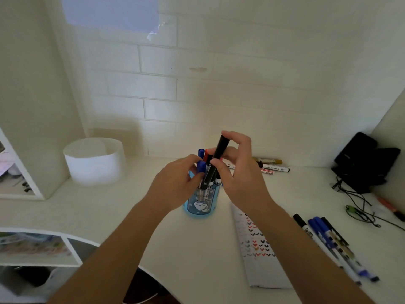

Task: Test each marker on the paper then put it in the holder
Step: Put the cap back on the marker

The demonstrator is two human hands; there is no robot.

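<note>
Left hand (175, 185) grips marker-filled blue holder (200, 207); right hand (238, 172) pinches black marker (220, 150) at its mouth.

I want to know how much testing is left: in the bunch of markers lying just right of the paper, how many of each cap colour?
Black-capped markers: 2
Blue-capped markers: 2
Total: 4
</note>
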